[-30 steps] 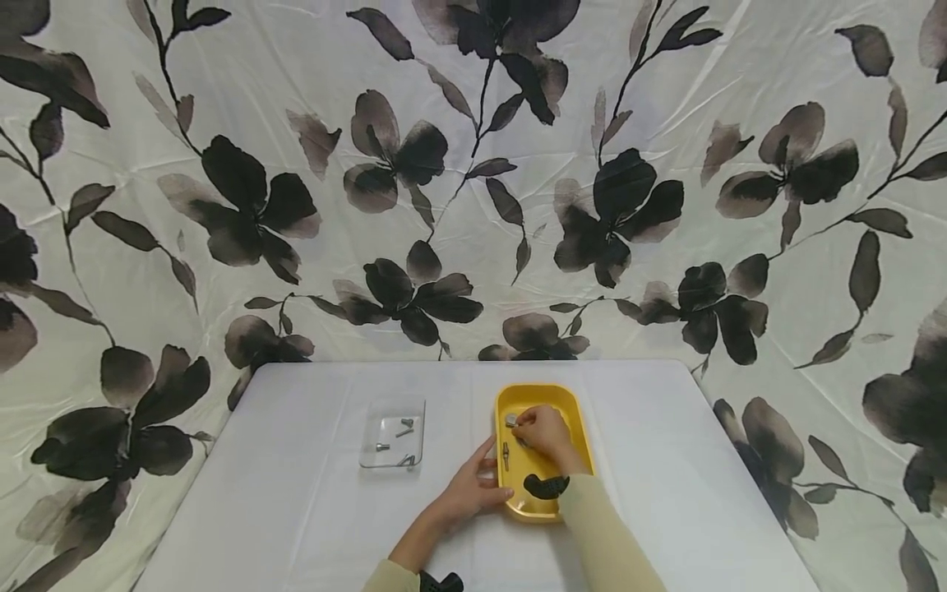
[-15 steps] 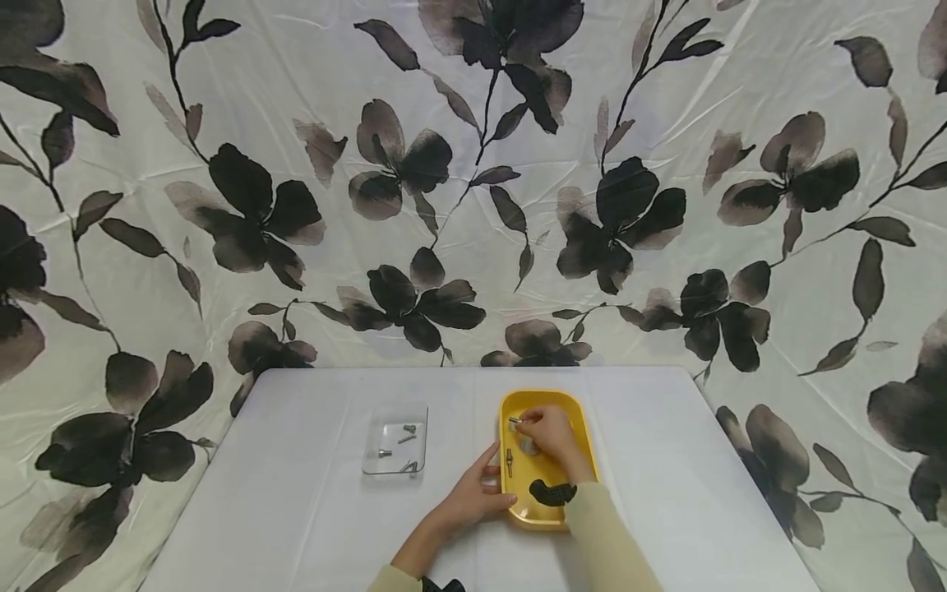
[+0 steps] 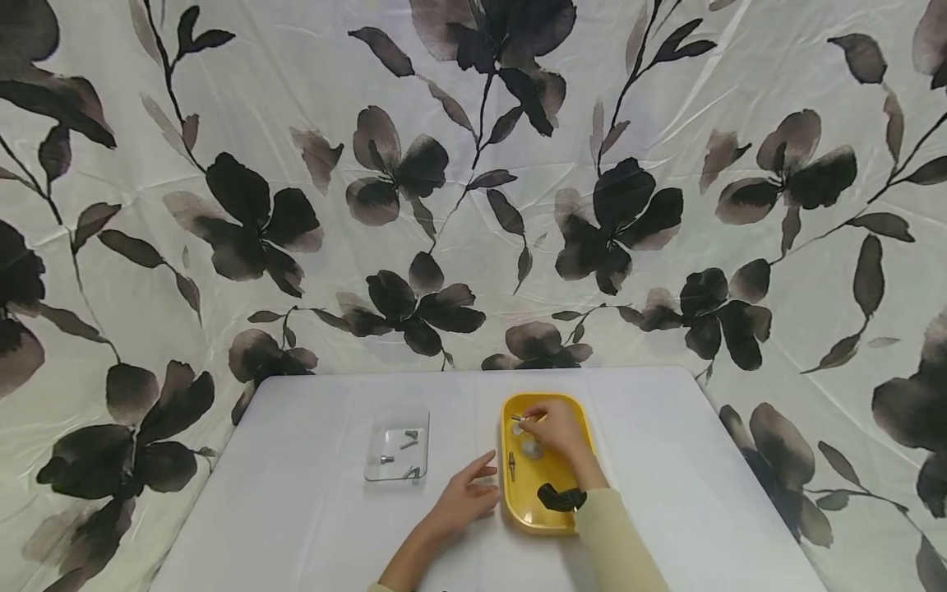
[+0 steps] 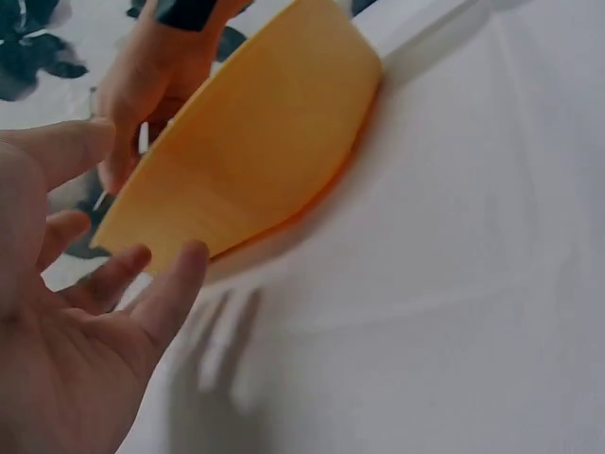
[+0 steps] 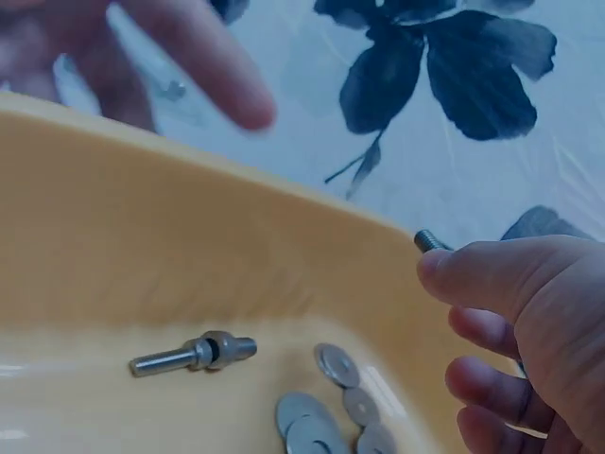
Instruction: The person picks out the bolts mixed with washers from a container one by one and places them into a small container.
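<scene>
My right hand (image 3: 556,426) is over the far part of a yellow tray (image 3: 543,485) and pinches a small metal bolt (image 5: 430,240) between thumb and fingers; its threaded end sticks out past the thumb. Inside the tray lies another bolt (image 5: 170,361) with a nut-like collar (image 5: 222,350) around it. Several flat round washers (image 5: 310,426) lie near it, some overlapping. My left hand (image 3: 460,503) is just left of the tray, fingers spread and holding nothing. In the left wrist view those fingertips are close to the tray's outer wall (image 4: 274,142).
To the left on the white table (image 3: 311,493) stands a clear plastic box (image 3: 383,437) with several bolts (image 3: 411,433) in it. A floral cloth (image 3: 473,205) hangs behind the table's far edge.
My left hand has let go of the tray's left side and moved slightly away. My right hand has raised the bolt from among the washers, leaving more of them in sight.
</scene>
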Tool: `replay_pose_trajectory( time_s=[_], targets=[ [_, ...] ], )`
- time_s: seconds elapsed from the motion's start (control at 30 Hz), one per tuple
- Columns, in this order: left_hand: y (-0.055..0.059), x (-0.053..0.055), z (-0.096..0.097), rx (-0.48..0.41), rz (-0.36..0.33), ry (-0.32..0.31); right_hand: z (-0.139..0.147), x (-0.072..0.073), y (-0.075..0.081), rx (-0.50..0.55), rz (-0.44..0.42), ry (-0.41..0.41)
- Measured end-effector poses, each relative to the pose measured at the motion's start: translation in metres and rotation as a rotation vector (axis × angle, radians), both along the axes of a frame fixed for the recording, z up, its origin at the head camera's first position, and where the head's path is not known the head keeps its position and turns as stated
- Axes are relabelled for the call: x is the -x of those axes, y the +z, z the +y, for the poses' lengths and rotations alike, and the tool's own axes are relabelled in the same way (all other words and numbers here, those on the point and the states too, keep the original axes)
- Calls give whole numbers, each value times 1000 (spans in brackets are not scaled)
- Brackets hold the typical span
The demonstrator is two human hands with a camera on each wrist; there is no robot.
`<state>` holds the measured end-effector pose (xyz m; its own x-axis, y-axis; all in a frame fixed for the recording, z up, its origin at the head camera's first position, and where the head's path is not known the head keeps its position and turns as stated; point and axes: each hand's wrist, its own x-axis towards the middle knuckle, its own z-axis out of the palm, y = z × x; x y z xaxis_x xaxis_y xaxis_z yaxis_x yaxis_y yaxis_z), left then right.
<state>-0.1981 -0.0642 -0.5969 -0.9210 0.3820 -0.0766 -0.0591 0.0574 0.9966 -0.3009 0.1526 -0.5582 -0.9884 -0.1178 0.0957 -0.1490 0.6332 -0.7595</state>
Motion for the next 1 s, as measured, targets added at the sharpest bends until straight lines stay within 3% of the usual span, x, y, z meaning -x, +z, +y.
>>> replay_pose_trajectory(
  time_s=[0.2,0.33,0.6,0.77,1.0],
  targets=[
    [17,-6,-29,117,169,139,-4,-4,9,2,39,45],
    [25,-9,-49,105,243,194,-10,-5,17,-4,43,72],
    [35,-10,-83,175,262,281,-25,-5,31,4,73,122],
    [40,-7,-102,164,260,322,-39,-3,38,21,64,144],
    [37,1,-126,187,296,467,-64,-4,45,59,60,208]
  ],
)
